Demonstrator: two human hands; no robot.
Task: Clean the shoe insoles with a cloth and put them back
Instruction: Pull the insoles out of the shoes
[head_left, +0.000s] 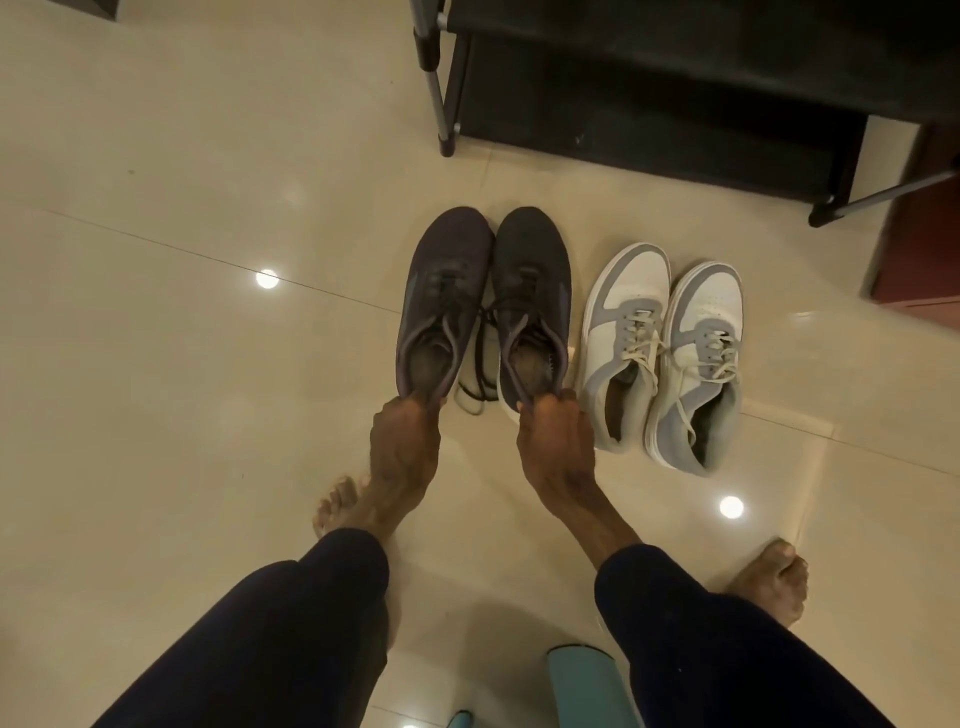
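The glossy cream tiled floor (156, 364) fills most of what I see. A black shoe rack (675, 104) with metal legs stands on it at the far right. My two dark sleeves (270, 639) reach forward from the near edge.

Ahead of me is a pair of dark sneakers. I hold the left dark sneaker (441, 280) in my left hand (405, 441) and the right dark sneaker (535, 270) in my right hand (556, 447), each by the heel rim. Their toes point away from me and the two touch near the toes. I cannot tell whether the toes rest on the floor.

Just beside them, on my right, a white and grey pair of sneakers (660, 343) stands on the tiles.

My fingers (550, 402) are curled tight over the heel collars on both sides, clamped on the shoes.

The brownish insoles (423, 371) sit inside the dark sneakers, visible through the openings. Dark laces (475, 364) hang loose between the two shoes.

My bare feet (774, 577) stand on the tiles, well apart. A teal rolled object (582, 686) lies between my arms at the bottom edge.
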